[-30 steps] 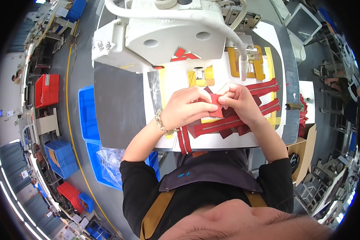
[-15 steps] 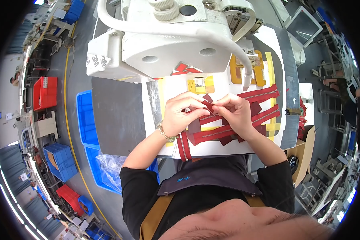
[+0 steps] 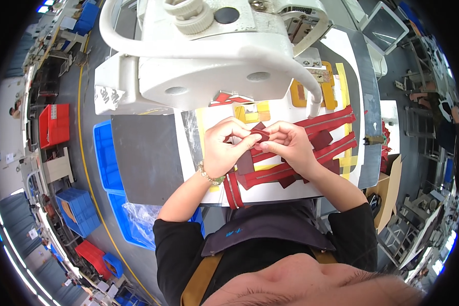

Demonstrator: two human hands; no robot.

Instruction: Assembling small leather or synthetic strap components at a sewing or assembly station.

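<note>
Left hand (image 3: 223, 148) and right hand (image 3: 291, 147) pinch a dark-red piece (image 3: 263, 134), seemingly fabric.

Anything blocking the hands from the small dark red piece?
Nothing visible: the left hand and right hand both have fingers on the dark red piece. The red zipper strips lie beneath, not between.

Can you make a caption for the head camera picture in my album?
Left hand and right hand pinch a dark red piece over red zippers near a white machine.
</note>
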